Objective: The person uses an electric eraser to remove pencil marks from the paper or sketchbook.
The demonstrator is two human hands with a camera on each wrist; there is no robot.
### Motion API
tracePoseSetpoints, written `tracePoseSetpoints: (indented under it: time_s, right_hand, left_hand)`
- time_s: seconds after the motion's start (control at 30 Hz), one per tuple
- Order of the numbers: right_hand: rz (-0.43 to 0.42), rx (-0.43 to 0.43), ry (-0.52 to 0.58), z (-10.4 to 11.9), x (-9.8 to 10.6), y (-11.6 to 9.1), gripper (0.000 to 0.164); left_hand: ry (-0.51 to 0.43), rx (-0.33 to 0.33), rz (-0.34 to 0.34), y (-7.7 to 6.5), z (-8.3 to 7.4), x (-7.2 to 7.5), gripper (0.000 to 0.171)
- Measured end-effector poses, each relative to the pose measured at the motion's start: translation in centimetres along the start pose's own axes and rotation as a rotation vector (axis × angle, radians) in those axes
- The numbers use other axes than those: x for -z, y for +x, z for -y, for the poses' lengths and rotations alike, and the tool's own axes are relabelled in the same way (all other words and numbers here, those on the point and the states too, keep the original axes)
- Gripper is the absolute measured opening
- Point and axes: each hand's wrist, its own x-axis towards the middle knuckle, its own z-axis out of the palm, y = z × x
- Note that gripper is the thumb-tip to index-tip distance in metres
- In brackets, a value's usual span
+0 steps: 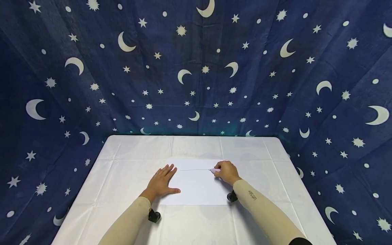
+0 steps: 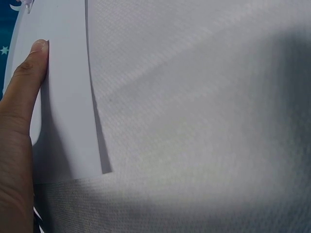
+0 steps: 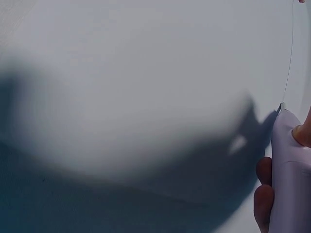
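A white sheet of paper (image 1: pixel 196 187) lies on the covered table. My left hand (image 1: pixel 161 182) rests on its left side with fingers and thumb spread; the left wrist view shows the thumb (image 2: pixel 30 73) on the paper near its edge. With my right hand (image 1: pixel 227 172) I grip a thick-bodied lilac tool (image 3: pixel 291 179) that has a small narrow tip. That tip touches the paper at the right end of a thin dark line (image 1: pixel 194 169), which runs across the sheet's upper part. Whether the line is drawn or cut, I cannot tell.
A white cloth with fold creases covers the table (image 1: pixel 131 149). Behind and at both sides hangs a dark blue curtain (image 1: pixel 202 85) with moons and stars. Small black devices are strapped at both wrists. In the right wrist view, a shadow (image 3: pixel 146 179) darkens the paper.
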Motion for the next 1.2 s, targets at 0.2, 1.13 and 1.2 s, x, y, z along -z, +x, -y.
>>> tracePoseSetpoints:
  time_s: [0.2, 1.13, 1.2]
  right_hand:
    - [-0.012, -0.030, 0.002, -0.8, 0.7, -0.3, 0.021]
    - [0.000, 0.011, 0.007, 0.9, -0.7, 0.4, 0.021]
    - [0.008, 0.008, 0.008, 0.9, -0.8, 0.4, 0.020]
  left_hand:
    - [-0.005, 0.001, 0.001, 0.1, 0.2, -0.5, 0.104]
    - [0.007, 0.036, 0.041, 0.0, -0.4, 0.4, 0.103]
    - [0.008, 0.035, 0.039, 0.0, -0.3, 0.4, 0.103]
